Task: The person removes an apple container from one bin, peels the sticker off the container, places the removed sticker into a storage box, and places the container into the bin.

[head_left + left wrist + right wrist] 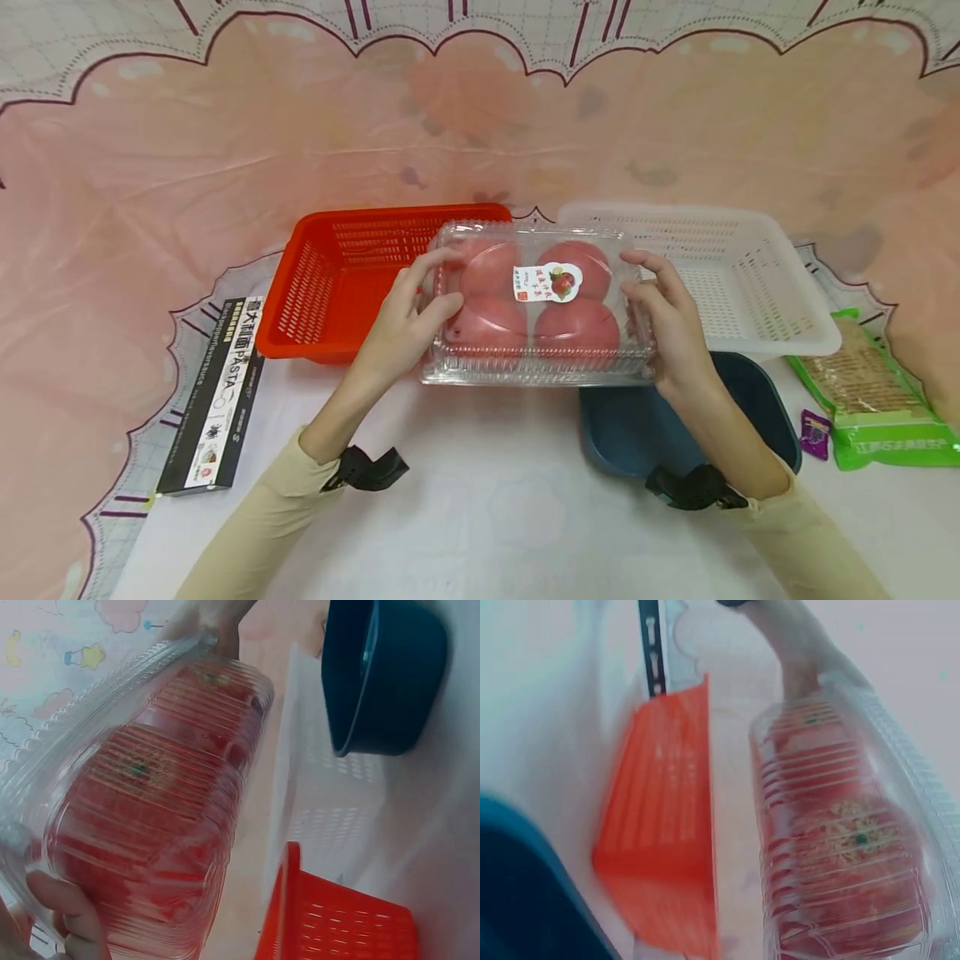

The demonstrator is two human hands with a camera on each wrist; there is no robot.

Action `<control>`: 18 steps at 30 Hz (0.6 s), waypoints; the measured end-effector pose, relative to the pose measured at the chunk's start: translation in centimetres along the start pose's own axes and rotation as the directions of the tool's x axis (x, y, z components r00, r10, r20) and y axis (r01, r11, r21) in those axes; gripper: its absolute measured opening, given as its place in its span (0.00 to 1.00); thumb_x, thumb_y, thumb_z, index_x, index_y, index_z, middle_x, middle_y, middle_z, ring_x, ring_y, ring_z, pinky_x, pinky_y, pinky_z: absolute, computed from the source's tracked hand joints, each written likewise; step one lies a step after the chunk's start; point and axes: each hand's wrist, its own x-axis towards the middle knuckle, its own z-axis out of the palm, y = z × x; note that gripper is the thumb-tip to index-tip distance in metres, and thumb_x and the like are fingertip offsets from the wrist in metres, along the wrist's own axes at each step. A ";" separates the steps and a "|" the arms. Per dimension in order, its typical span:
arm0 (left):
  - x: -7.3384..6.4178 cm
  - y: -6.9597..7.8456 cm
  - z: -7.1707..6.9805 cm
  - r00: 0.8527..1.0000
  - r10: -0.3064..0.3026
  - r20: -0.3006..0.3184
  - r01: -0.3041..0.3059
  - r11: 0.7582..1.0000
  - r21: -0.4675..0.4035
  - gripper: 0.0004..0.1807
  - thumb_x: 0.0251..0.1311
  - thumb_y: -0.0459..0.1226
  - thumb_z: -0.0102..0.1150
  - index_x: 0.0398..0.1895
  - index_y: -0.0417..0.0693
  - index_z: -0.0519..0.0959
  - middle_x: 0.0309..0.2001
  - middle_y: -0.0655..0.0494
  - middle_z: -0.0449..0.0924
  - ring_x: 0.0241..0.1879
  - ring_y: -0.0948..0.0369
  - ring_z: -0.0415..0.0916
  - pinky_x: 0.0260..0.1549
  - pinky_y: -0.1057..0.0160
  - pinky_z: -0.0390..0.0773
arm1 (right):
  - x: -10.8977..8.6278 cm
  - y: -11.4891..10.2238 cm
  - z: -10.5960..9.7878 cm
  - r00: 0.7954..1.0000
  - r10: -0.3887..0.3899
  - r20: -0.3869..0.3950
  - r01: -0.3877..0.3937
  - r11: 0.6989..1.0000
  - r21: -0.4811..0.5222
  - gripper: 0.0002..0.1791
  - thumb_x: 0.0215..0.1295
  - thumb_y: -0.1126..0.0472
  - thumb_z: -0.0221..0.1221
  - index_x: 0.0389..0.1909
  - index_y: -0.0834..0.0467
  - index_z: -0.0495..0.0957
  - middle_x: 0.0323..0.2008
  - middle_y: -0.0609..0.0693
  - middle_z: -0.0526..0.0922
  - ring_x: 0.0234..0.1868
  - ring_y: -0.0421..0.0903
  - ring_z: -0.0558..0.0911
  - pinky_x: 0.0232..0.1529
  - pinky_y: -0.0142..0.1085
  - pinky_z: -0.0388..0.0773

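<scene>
A clear plastic clamshell box packed with several red apples is held up off the table between both hands. On its lid is a white label with a fruit picture. My left hand grips the box's left end, thumb and fingers over the lid's edge. Around the right end curls my right hand. The left wrist view shows the box's ribbed underside with left fingers pressed on its edge. In the right wrist view the apple box hangs above the table.
Behind the box stand a red basket on the left and a white basket on the right. A blue bin sits under the right forearm. A black pasta box lies left; a green snack bag and purple packet lie right.
</scene>
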 end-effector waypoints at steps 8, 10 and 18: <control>-4.9 -1.4 -1.3 0.999 -0.031 -0.009 0.031 0.997 -0.076 0.24 0.63 0.38 0.52 0.63 0.57 0.68 0.67 0.55 0.63 0.70 0.54 0.54 0.61 0.34 0.67 | -3.2 1.2 2.0 0.993 0.110 0.032 -0.107 0.991 -0.082 0.16 0.71 0.60 0.50 0.56 0.43 0.71 0.38 0.45 0.66 0.41 0.41 0.74 0.36 0.30 0.80; -6.0 -1.6 -1.6 0.999 -0.036 -0.015 0.034 0.996 -0.077 0.24 0.63 0.37 0.52 0.63 0.55 0.67 0.67 0.55 0.62 0.72 0.53 0.51 0.64 0.30 0.60 | -4.0 1.7 2.4 0.991 0.124 0.043 -0.120 0.988 -0.093 0.16 0.72 0.60 0.49 0.57 0.43 0.70 0.40 0.46 0.66 0.43 0.43 0.75 0.38 0.32 0.81; -10.0 -2.7 -2.0 0.998 -0.029 -0.063 0.026 0.998 -0.054 0.25 0.61 0.30 0.52 0.62 0.51 0.67 0.61 0.53 0.69 0.69 0.58 0.55 0.66 0.29 0.51 | -6.3 3.6 4.1 0.988 0.137 0.069 -0.126 0.981 -0.148 0.17 0.72 0.63 0.48 0.59 0.47 0.67 0.48 0.50 0.68 0.49 0.47 0.73 0.41 0.35 0.83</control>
